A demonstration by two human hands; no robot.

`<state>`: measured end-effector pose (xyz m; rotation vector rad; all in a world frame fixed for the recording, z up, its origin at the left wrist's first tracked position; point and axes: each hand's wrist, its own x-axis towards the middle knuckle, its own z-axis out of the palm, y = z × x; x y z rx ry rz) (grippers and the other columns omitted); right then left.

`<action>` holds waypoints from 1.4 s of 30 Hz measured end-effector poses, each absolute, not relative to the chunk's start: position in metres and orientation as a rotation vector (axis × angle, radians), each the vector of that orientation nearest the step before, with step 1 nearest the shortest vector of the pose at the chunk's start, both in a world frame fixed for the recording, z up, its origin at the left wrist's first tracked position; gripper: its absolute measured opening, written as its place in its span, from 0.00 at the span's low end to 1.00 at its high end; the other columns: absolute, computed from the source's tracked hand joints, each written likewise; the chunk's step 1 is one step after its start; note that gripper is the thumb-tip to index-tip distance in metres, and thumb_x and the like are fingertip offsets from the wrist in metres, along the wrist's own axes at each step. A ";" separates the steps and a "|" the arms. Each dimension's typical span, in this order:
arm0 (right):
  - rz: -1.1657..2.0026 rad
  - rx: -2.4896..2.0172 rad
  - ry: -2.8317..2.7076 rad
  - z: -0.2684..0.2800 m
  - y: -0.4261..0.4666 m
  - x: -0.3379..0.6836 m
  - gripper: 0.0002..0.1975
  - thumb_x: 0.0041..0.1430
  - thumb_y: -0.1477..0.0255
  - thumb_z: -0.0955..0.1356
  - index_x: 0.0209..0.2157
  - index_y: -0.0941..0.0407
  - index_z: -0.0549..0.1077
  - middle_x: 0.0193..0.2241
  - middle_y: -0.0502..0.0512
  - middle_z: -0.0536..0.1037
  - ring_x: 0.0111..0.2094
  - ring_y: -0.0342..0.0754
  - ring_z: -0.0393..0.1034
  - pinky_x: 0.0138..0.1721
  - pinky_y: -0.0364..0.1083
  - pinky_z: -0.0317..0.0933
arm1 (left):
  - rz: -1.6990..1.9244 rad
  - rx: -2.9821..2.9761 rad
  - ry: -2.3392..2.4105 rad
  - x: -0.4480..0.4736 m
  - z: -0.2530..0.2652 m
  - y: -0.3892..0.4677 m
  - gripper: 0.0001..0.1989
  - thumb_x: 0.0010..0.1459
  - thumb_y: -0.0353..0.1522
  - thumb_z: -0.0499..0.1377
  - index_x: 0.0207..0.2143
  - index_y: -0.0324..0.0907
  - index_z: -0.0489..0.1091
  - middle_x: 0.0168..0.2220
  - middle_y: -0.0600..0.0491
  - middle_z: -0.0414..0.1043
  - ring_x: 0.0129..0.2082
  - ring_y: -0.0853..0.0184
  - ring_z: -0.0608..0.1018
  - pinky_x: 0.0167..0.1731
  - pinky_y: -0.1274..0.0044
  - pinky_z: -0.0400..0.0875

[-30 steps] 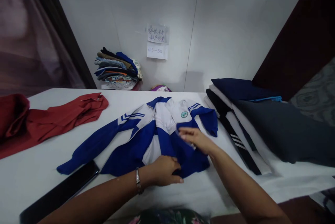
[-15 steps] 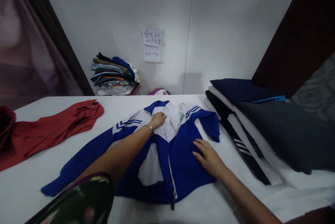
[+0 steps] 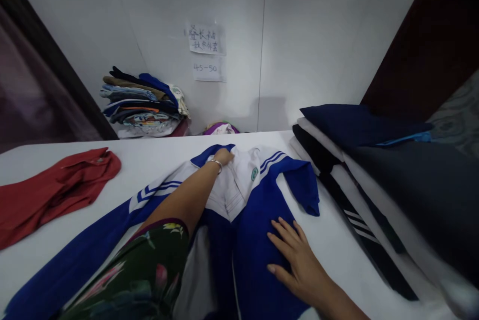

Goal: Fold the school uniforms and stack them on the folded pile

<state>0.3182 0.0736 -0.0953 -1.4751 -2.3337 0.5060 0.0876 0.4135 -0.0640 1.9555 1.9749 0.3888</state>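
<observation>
Head view shows a blue and white jacket (image 3: 239,200) spread front-up on the white counter (image 3: 157,153). Left hand (image 3: 223,156) reaches to its collar, fingers closed on the fabric there. Right hand (image 3: 295,257) lies flat and open on the blue front panel. A red shirt (image 3: 56,190) lies well apart at left.

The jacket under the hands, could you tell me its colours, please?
Blue and white jacket, with striped shoulders and a small green badge; clearest in the head view.
</observation>
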 end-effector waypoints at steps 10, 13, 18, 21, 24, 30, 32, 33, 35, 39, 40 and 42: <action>0.673 -1.505 -2.387 -0.096 0.072 0.317 0.35 0.58 0.56 0.67 0.64 0.46 0.56 0.66 0.61 0.51 0.66 0.66 0.41 0.61 0.73 0.34 | 0.443 2.028 2.017 0.098 -0.038 0.457 0.18 0.58 0.38 0.58 0.46 0.35 0.72 0.45 0.42 0.76 0.50 0.55 0.75 0.46 0.72 0.69; 0.693 -1.533 -2.359 -0.094 0.073 0.315 0.36 0.56 0.58 0.69 0.64 0.45 0.56 0.66 0.60 0.49 0.66 0.67 0.41 0.61 0.73 0.34 | 0.555 2.081 2.071 0.099 -0.033 0.469 0.20 0.61 0.36 0.53 0.53 0.36 0.67 0.54 0.40 0.70 0.56 0.55 0.70 0.52 0.70 0.64; 0.693 -1.524 -2.389 -0.098 0.074 0.317 0.37 0.56 0.58 0.69 0.64 0.43 0.54 0.66 0.59 0.48 0.66 0.67 0.40 0.61 0.74 0.33 | 0.450 2.042 2.071 0.096 -0.063 0.464 0.22 0.56 0.39 0.59 0.49 0.35 0.68 0.51 0.37 0.72 0.52 0.54 0.73 0.48 0.71 0.67; 0.678 -1.492 -2.406 -0.103 0.073 0.318 0.36 0.56 0.58 0.69 0.64 0.43 0.55 0.66 0.58 0.49 0.66 0.67 0.43 0.61 0.73 0.34 | 0.419 1.984 2.108 0.091 -0.076 0.455 0.28 0.55 0.42 0.59 0.52 0.31 0.64 0.52 0.33 0.69 0.52 0.52 0.73 0.47 0.70 0.67; 0.618 -1.463 -2.414 -0.104 0.072 0.317 0.35 0.56 0.58 0.69 0.64 0.43 0.55 0.66 0.57 0.50 0.65 0.67 0.46 0.61 0.72 0.37 | 0.470 1.990 2.139 0.084 -0.073 0.444 0.29 0.59 0.44 0.53 0.56 0.33 0.60 0.58 0.34 0.63 0.55 0.54 0.71 0.50 0.71 0.65; 0.235 -1.653 -2.105 -0.110 0.074 0.322 0.28 0.63 0.61 0.63 0.64 0.49 0.59 0.66 0.59 0.52 0.66 0.63 0.46 0.62 0.67 0.46 | 0.382 2.016 2.124 0.079 -0.064 0.402 0.28 0.57 0.43 0.56 0.54 0.34 0.62 0.53 0.34 0.68 0.51 0.51 0.74 0.45 0.69 0.68; 0.184 -1.741 -1.964 -0.114 0.078 0.329 0.26 0.64 0.62 0.61 0.62 0.52 0.61 0.65 0.60 0.56 0.64 0.61 0.51 0.61 0.62 0.54 | 0.373 2.076 2.091 0.085 -0.066 0.380 0.27 0.57 0.43 0.55 0.54 0.35 0.61 0.54 0.35 0.66 0.51 0.52 0.74 0.45 0.69 0.68; 0.185 -1.774 -1.910 -0.116 0.080 0.332 0.25 0.64 0.62 0.61 0.62 0.52 0.62 0.64 0.60 0.60 0.63 0.60 0.55 0.59 0.60 0.57 | 0.375 2.120 2.065 0.089 -0.068 0.369 0.27 0.58 0.43 0.55 0.55 0.37 0.60 0.55 0.37 0.65 0.51 0.53 0.73 0.45 0.69 0.67; 0.216 -1.820 -1.840 -0.119 0.084 0.337 0.24 0.64 0.64 0.60 0.61 0.51 0.63 0.59 0.59 0.67 0.59 0.58 0.62 0.55 0.57 0.63 | 0.343 2.217 1.991 0.097 -0.073 0.348 0.25 0.58 0.43 0.55 0.55 0.41 0.60 0.56 0.41 0.64 0.52 0.55 0.72 0.47 0.69 0.67; 0.333 -1.825 -1.806 -0.121 0.089 0.342 0.23 0.62 0.67 0.60 0.58 0.51 0.66 0.46 0.58 0.74 0.44 0.53 0.72 0.44 0.52 0.70 | 0.188 2.298 1.911 0.103 -0.079 0.327 0.15 0.60 0.36 0.53 0.48 0.42 0.66 0.51 0.42 0.68 0.50 0.57 0.73 0.47 0.68 0.67; 0.355 -1.815 -1.793 -0.122 0.090 0.343 0.22 0.62 0.68 0.60 0.57 0.51 0.67 0.43 0.58 0.75 0.41 0.52 0.73 0.43 0.51 0.70 | 0.167 2.289 1.924 0.101 -0.080 0.327 0.14 0.61 0.34 0.51 0.47 0.41 0.67 0.50 0.41 0.68 0.50 0.56 0.74 0.46 0.67 0.67; 0.382 -1.790 -1.751 -0.121 0.092 0.345 0.21 0.62 0.68 0.60 0.55 0.52 0.69 0.41 0.57 0.75 0.39 0.51 0.73 0.43 0.51 0.69 | 0.148 2.265 1.955 0.097 -0.077 0.330 0.14 0.61 0.31 0.49 0.47 0.39 0.67 0.51 0.39 0.68 0.49 0.55 0.74 0.46 0.67 0.67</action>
